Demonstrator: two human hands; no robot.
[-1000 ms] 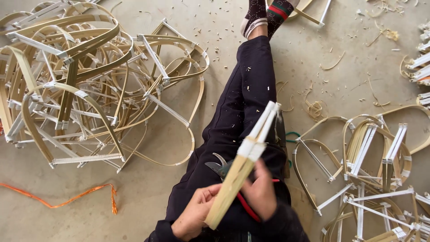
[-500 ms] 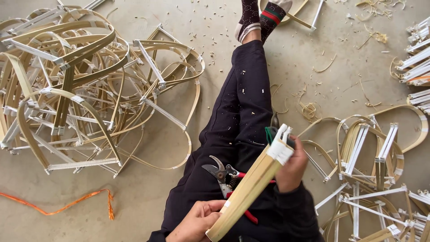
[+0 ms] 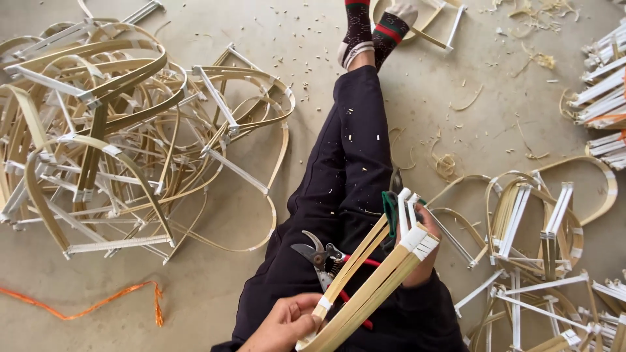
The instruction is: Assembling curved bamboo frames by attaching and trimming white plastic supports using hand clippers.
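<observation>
I sit on a concrete floor with my legs stretched out in dark trousers (image 3: 345, 176). A bundle of flat bamboo strips (image 3: 372, 280), taped white at its ends, lies slanted across my lap. My left hand (image 3: 283, 322) grips its near, lower end. My right hand (image 3: 424, 251) holds the far, taped end, mostly hidden behind the strips. One strip is spread a little apart from the rest. Pruning shears (image 3: 323, 257) with red handles rest on my thigh just beneath the bundle.
A big tangled heap of bent bamboo strip frames (image 3: 117, 143) fills the floor to the left. More taped frames (image 3: 541, 228) lie on the right and stacked strips (image 3: 603, 91) at the far right. An orange cord (image 3: 98, 303) lies at the lower left. Shavings litter the floor.
The bundle has tipped lower and to the right. My right hand slid from its middle up to the taped far end, uncovering the shears; the strips have begun to spread.
</observation>
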